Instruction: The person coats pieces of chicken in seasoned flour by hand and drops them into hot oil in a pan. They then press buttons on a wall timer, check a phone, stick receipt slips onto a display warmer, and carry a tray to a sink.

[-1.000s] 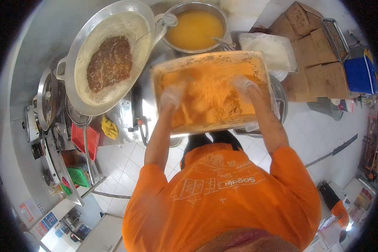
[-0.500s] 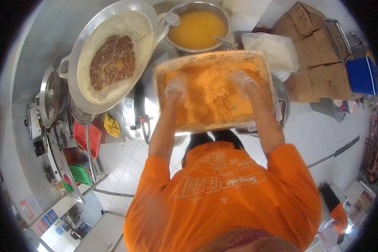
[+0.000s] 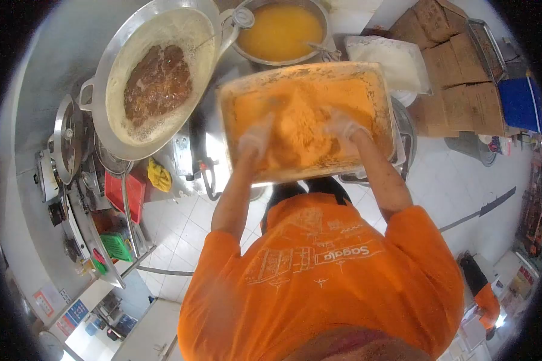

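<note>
Both my hands are in a wide rectangular tray (image 3: 307,71) with orange powder (image 3: 307,147) spread across it and heaped in the middle. My left hand (image 3: 258,135), in a clear plastic glove, is over the powder on the left side, its fingers stretched inward and somewhat blurred. On the right side, my gloved right hand (image 3: 343,124) touches the edge of the heap, fingers extended toward the centre. Neither hand shows a held object. Powder may cover the fingertips and whatever lies under the heap.
Left of the tray, a large wok (image 3: 119,57) holds bubbling oil with a brown mass frying. Behind stands a metal bowl (image 3: 280,30) of yellow liquid. A white bag (image 3: 388,63) and cardboard boxes (image 3: 464,90) are at right. Another person (image 3: 485,298) is at lower right.
Both hands have moved inward, toward the middle of the tray, and the powder is gathered more between them. The view has shifted slightly.
</note>
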A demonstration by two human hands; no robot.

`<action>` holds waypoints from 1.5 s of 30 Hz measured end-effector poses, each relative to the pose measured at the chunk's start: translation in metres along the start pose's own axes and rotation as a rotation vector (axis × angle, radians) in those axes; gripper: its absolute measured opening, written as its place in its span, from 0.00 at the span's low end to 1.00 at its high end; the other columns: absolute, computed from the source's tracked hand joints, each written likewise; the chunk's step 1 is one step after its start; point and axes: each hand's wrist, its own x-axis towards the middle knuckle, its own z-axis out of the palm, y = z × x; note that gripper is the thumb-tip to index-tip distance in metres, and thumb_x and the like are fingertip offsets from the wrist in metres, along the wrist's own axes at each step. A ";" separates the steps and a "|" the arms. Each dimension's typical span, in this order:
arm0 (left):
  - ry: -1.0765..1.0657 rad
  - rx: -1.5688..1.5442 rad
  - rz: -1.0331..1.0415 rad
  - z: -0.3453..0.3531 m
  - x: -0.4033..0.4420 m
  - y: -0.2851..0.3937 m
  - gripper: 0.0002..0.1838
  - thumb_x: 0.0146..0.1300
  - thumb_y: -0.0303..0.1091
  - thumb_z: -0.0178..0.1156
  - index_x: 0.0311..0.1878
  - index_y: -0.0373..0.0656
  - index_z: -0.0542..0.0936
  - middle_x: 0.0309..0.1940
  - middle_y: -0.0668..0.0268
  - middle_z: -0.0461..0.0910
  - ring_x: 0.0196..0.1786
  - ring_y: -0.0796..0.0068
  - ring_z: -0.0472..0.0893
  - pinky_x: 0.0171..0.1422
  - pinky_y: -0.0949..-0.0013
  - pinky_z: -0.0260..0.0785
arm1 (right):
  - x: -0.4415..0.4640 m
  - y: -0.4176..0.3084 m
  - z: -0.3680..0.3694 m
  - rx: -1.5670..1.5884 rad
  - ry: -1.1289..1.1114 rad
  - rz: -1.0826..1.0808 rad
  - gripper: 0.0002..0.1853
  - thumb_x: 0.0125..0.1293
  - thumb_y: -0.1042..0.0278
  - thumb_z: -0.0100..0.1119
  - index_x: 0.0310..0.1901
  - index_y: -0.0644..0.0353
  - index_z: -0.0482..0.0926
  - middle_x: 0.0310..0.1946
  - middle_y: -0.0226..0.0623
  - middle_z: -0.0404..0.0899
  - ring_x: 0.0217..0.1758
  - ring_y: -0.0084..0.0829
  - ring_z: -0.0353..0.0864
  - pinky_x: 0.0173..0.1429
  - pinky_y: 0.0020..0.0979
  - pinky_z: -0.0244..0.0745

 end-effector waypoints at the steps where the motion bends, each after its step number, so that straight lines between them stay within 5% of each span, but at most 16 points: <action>1: 0.007 -0.156 0.018 0.009 0.008 -0.016 0.35 0.69 0.62 0.33 0.66 0.45 0.67 0.62 0.53 0.71 0.61 0.53 0.72 0.65 0.57 0.61 | -0.013 0.000 0.014 0.040 0.034 0.036 0.43 0.51 0.69 0.66 0.70 0.54 0.56 0.65 0.53 0.63 0.68 0.42 0.63 0.70 0.39 0.59; 5: -0.010 -0.418 0.155 0.073 0.065 -0.057 0.34 0.69 0.60 0.38 0.63 0.41 0.70 0.63 0.51 0.69 0.63 0.56 0.70 0.66 0.59 0.60 | 0.048 0.038 0.080 -0.356 0.157 0.136 0.44 0.51 0.68 0.66 0.70 0.59 0.55 0.58 0.56 0.71 0.59 0.46 0.73 0.61 0.37 0.68; 8: -0.083 -0.508 0.171 0.076 0.086 -0.042 0.31 0.69 0.56 0.42 0.61 0.40 0.72 0.62 0.49 0.70 0.62 0.58 0.71 0.65 0.59 0.60 | 0.039 0.041 0.059 0.112 0.290 -0.036 0.40 0.53 0.69 0.63 0.68 0.61 0.57 0.54 0.59 0.73 0.57 0.50 0.74 0.60 0.36 0.70; 9: -0.143 -0.536 0.079 0.059 0.072 -0.025 0.30 0.68 0.55 0.44 0.61 0.41 0.72 0.60 0.49 0.71 0.61 0.58 0.72 0.64 0.59 0.62 | 0.024 0.025 0.045 0.035 0.269 0.013 0.39 0.53 0.69 0.62 0.68 0.61 0.58 0.54 0.59 0.74 0.57 0.51 0.74 0.60 0.36 0.70; 14: 0.047 0.454 0.204 0.030 0.081 -0.050 0.24 0.64 0.48 0.54 0.59 0.44 0.74 0.50 0.52 0.79 0.50 0.56 0.79 0.53 0.63 0.70 | 0.006 0.006 -0.009 -0.237 0.249 0.093 0.33 0.55 0.71 0.60 0.64 0.62 0.63 0.52 0.54 0.76 0.55 0.50 0.74 0.59 0.36 0.70; 16: 0.180 0.347 0.096 0.005 0.006 0.018 0.22 0.63 0.45 0.57 0.57 0.45 0.75 0.45 0.54 0.81 0.45 0.56 0.81 0.49 0.65 0.72 | 0.012 0.009 -0.020 -0.366 0.274 0.038 0.25 0.59 0.64 0.59 0.57 0.65 0.70 0.47 0.53 0.78 0.50 0.48 0.78 0.53 0.38 0.72; 19: 0.126 0.214 0.365 -0.012 -0.047 0.026 0.23 0.61 0.43 0.59 0.58 0.46 0.74 0.44 0.55 0.81 0.46 0.57 0.80 0.50 0.65 0.72 | 0.039 0.084 0.010 -0.357 0.545 -0.130 0.21 0.64 0.60 0.55 0.53 0.67 0.74 0.45 0.50 0.79 0.47 0.44 0.79 0.51 0.38 0.72; 21: 0.152 0.027 0.331 -0.012 -0.033 0.013 0.23 0.62 0.42 0.58 0.59 0.47 0.73 0.45 0.55 0.81 0.48 0.57 0.80 0.51 0.65 0.72 | 0.042 0.074 -0.004 -0.227 0.515 -0.079 0.19 0.66 0.60 0.52 0.52 0.65 0.74 0.46 0.48 0.79 0.47 0.41 0.78 0.53 0.37 0.71; 23: 0.186 0.111 0.199 0.005 -0.021 -0.033 0.22 0.63 0.41 0.56 0.59 0.47 0.73 0.46 0.55 0.80 0.49 0.56 0.79 0.52 0.64 0.72 | -0.014 -0.003 -0.020 -0.002 0.144 0.227 0.18 0.68 0.61 0.48 0.52 0.64 0.76 0.47 0.45 0.78 0.49 0.36 0.77 0.54 0.36 0.70; 26: 0.255 0.578 0.232 -0.004 0.013 -0.037 0.22 0.64 0.44 0.54 0.60 0.49 0.72 0.50 0.54 0.78 0.51 0.56 0.78 0.54 0.62 0.71 | 0.039 0.076 -0.014 -0.423 0.194 -0.121 0.21 0.69 0.54 0.47 0.52 0.61 0.77 0.49 0.44 0.78 0.50 0.36 0.78 0.51 0.38 0.70; 29: 0.234 0.804 0.422 -0.004 0.014 0.018 0.24 0.63 0.49 0.56 0.60 0.51 0.74 0.51 0.51 0.78 0.53 0.57 0.78 0.55 0.60 0.70 | 0.043 0.066 -0.007 -0.690 0.175 -0.251 0.21 0.68 0.53 0.47 0.51 0.60 0.78 0.50 0.46 0.79 0.48 0.39 0.79 0.49 0.41 0.71; 31: 0.280 0.913 0.429 0.018 0.041 0.023 0.21 0.61 0.44 0.57 0.56 0.49 0.78 0.48 0.52 0.81 0.51 0.58 0.80 0.51 0.57 0.73 | 0.045 0.035 -0.002 -0.526 0.286 0.110 0.22 0.68 0.51 0.46 0.51 0.59 0.78 0.51 0.47 0.78 0.49 0.43 0.79 0.50 0.42 0.71; 34: -0.062 1.326 0.321 0.028 0.057 0.042 0.13 0.61 0.36 0.55 0.45 0.44 0.82 0.42 0.54 0.83 0.45 0.58 0.82 0.42 0.56 0.76 | 0.077 0.057 0.012 -0.537 0.422 0.196 0.24 0.67 0.49 0.46 0.50 0.61 0.79 0.52 0.49 0.77 0.51 0.46 0.78 0.52 0.43 0.72; 38: 0.110 1.007 0.322 0.009 0.047 0.027 0.10 0.58 0.32 0.53 0.37 0.42 0.83 0.44 0.54 0.80 0.48 0.61 0.79 0.44 0.54 0.75 | 0.074 0.055 -0.010 -0.119 0.261 0.246 0.32 0.66 0.39 0.47 0.60 0.59 0.71 0.61 0.46 0.70 0.61 0.44 0.71 0.60 0.40 0.67; 45: 0.350 0.915 0.497 -0.036 0.007 -0.040 0.16 0.54 0.26 0.54 0.48 0.41 0.79 0.45 0.57 0.80 0.52 0.58 0.78 0.56 0.65 0.70 | 0.021 0.047 -0.042 -0.497 0.372 0.130 0.23 0.60 0.54 0.55 0.48 0.65 0.78 0.48 0.56 0.77 0.52 0.50 0.76 0.55 0.41 0.71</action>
